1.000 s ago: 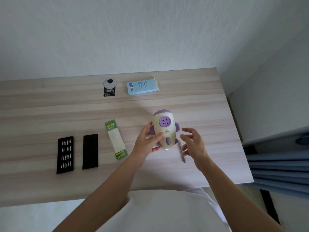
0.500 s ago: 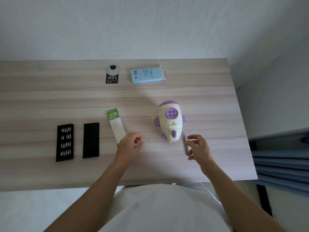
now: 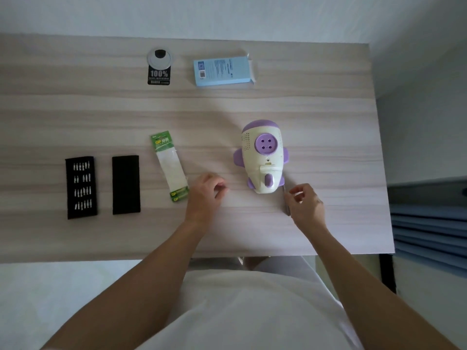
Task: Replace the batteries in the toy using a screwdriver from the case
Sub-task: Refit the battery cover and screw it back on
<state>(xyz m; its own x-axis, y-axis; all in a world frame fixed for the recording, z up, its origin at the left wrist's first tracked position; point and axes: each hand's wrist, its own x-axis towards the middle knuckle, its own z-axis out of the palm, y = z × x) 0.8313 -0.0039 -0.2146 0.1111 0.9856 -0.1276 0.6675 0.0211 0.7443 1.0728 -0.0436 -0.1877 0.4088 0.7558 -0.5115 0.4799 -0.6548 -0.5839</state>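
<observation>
Head view, looking down on a pale wood worktop (image 3: 75, 117).

Toy (image 3: 261, 157): a cream and purple rocket shape, lying right of centre with its purple nose toward the far edge. Neither hand touches it.

Left hand (image 3: 206, 192): on the worktop between the battery pack (image 3: 169, 165) and the toy, nearer the pack. Its fingers are curled in with the tips close to the thumb. I cannot tell whether they pinch anything small.

Right hand (image 3: 307, 202): just beside the near right corner of the toy, fingers curled narrow. The screwdriver (image 3: 286, 205), thin and grey, lies along the thumb side of this hand with its far end by the toy's base. The thumb looks to be against it, but I cannot tell if the grip is closed on it or only touching.

Battery pack: a long green and clear card, tilted, with green cells at its near end.

Far left: the case tray (image 3: 81, 187), black and open, holds four rows of bits. Its lid (image 3: 126, 184), a plain black slab, lies just beside it on the right, apart from it.

Far side: a blue box (image 3: 223, 71) lies flat with an end flap open. Left of it is a round grommet (image 3: 159, 57), with a black "100%" label (image 3: 159, 76) touching its near edge.
</observation>
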